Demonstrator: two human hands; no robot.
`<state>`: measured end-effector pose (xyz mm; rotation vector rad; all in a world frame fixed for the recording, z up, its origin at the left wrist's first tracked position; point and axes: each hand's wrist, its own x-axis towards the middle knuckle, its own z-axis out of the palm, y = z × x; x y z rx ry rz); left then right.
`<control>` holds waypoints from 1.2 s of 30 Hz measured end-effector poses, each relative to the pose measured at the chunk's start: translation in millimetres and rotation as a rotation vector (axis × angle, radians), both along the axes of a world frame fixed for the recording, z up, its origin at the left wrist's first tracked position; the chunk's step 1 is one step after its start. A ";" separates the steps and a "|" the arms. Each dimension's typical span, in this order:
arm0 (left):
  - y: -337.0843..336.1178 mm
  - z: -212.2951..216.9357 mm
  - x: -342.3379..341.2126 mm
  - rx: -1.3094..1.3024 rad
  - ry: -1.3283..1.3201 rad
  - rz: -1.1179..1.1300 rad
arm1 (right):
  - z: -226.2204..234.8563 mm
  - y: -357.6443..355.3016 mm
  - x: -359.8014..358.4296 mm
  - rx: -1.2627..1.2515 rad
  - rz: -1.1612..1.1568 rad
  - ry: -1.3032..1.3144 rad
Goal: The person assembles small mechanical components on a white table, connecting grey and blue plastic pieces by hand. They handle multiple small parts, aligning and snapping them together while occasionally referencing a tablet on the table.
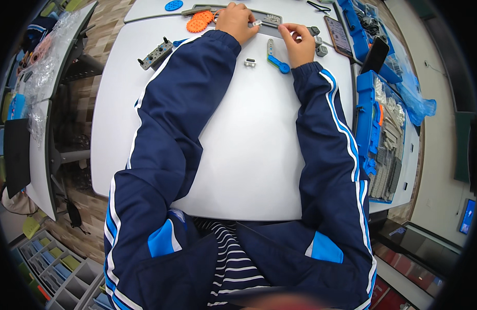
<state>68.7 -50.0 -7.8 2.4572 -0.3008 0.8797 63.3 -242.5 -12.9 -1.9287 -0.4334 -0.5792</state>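
At the far side of the white table, my left hand (237, 23) has its fingers curled, with a small white building piece (257, 23) at the fingertips. My right hand (299, 44) is to its right, thumb and forefinger pinched at the end of a flat grey tray (272, 18); what they hold is too small to tell. Orange gear wheels (199, 22) lie left of my left hand. Between and below my hands are a small grey-and-white connector (250, 62) and a blue-and-grey linked part (277, 59).
A grey beam assembly (156, 54) and a blue disc (173, 5) lie on the left. Dark grey cubes (321, 47) sit beside my right hand. Farther right are a phone (338, 35), another dark phone (376, 55), and a blue parts box (367, 139) filled with grey beams.
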 end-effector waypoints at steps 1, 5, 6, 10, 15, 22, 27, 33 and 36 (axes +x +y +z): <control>-1.1 2.4 -1.7 -0.044 0.010 -0.006 | -0.8 -1.3 -8.0 0.032 0.005 0.009; -1.8 23.4 -19.6 -0.356 0.224 -0.232 | 1.1 -6.9 -41.1 0.150 0.093 0.055; -1.8 27.7 -30.5 -0.359 0.154 -0.307 | 2.2 -8.4 -50.7 0.195 0.103 0.096; -0.9 24.0 -99.5 -0.785 0.474 -0.532 | 10.2 -10.7 -90.3 0.279 0.209 0.246; 20.4 12.6 -163.0 -1.027 0.826 -0.485 | 16.7 2.0 -131.1 0.215 0.358 0.386; 25.6 9.5 -168.8 -1.111 0.879 -0.536 | 21.8 14.6 -138.6 -0.024 0.389 0.267; 25.5 6.7 -169.3 -1.093 0.858 -0.541 | 23.6 16.8 -136.2 -0.152 0.344 0.100; 25.3 6.7 -170.3 -1.067 0.849 -0.529 | 26.4 19.7 -138.8 -0.211 0.334 0.074; 25.0 6.8 -169.9 -1.071 0.821 -0.543 | 26.2 20.3 -138.7 -0.232 0.336 0.062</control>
